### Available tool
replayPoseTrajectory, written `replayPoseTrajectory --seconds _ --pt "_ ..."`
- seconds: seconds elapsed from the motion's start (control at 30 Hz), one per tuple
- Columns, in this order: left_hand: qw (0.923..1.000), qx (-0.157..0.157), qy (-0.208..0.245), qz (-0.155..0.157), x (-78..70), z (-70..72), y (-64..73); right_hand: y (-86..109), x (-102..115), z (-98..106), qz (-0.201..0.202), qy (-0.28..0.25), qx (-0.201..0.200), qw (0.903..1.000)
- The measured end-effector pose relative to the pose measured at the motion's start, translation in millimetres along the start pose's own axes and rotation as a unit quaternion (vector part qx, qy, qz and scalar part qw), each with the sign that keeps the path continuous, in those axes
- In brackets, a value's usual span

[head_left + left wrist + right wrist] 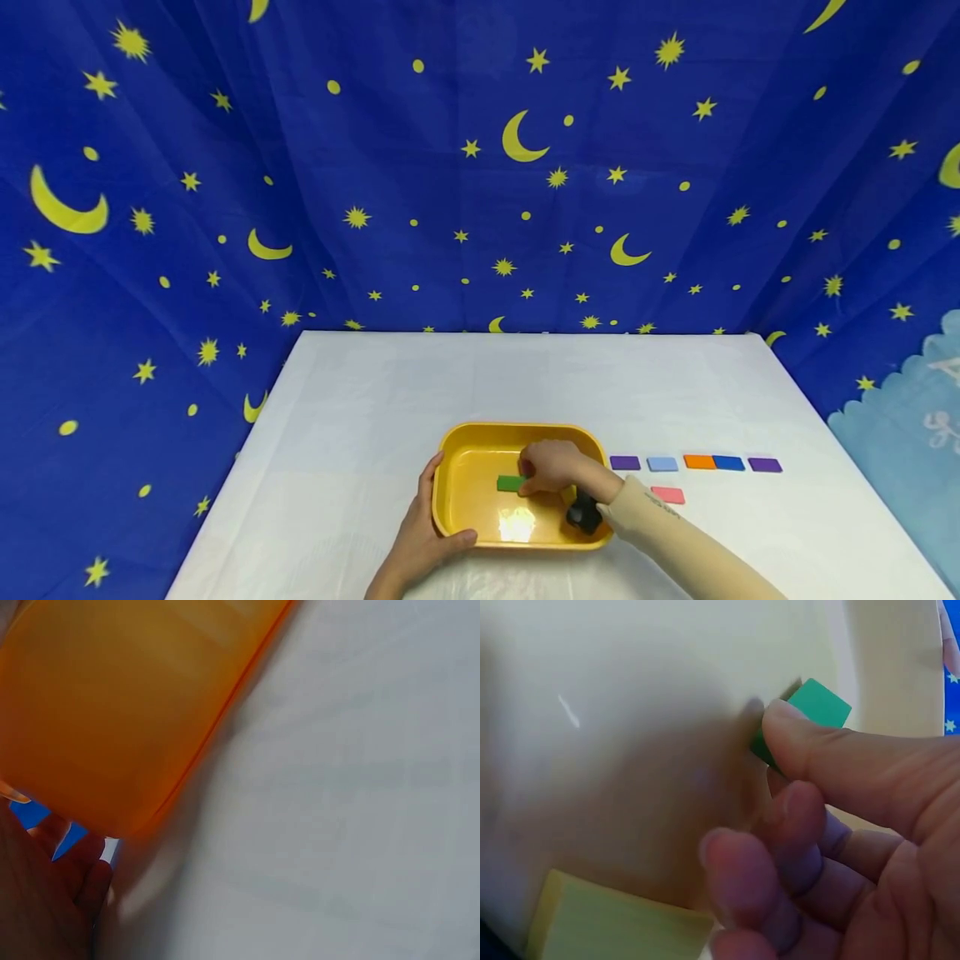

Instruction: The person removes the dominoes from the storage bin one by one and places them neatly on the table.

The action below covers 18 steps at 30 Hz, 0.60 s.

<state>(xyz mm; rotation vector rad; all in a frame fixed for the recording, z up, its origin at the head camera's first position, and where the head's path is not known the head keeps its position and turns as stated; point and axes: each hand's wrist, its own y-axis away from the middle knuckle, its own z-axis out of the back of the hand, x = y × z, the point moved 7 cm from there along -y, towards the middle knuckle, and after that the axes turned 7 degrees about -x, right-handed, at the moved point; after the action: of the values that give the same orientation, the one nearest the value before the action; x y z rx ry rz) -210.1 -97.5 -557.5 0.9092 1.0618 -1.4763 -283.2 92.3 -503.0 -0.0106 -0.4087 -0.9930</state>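
A yellow plastic tray (517, 542) stands on the white table. At its left end my left hand (427, 533) grips it, thumb at the front corner and fingers along the side. The left wrist view shows the tray's outer wall (112, 735) beside those fingers. Inside the tray, my right hand (555, 467) pinches a green rectangular block (509, 483) between thumb and fingers. Close up, the green block (817, 709) juts out past the thumb. A yellow block (622, 922) lies in the tray below the curled fingers.
Right of the tray lie a purple block (625, 463), a light blue block (662, 464), an orange block (699, 462), a blue block (729, 463) and another purple block (765, 465). A pink block (667, 496) lies nearer, by the right sleeve. A starry blue cloth (450, 183) hangs behind.
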Motion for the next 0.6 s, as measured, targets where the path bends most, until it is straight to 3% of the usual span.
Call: replayPoseTrajectory --seconds 0.3,0.6 --pt "1.0000 0.001 0.004 0.004 -0.3 -0.5 0.6 0.3 -3 3 0.008 -0.060 -0.029 0.9978" --pt "0.9999 0.003 0.010 -0.001 -1.4 -0.5 0.4 6.3 -5 20 0.012 -0.078 -0.066 0.9947"
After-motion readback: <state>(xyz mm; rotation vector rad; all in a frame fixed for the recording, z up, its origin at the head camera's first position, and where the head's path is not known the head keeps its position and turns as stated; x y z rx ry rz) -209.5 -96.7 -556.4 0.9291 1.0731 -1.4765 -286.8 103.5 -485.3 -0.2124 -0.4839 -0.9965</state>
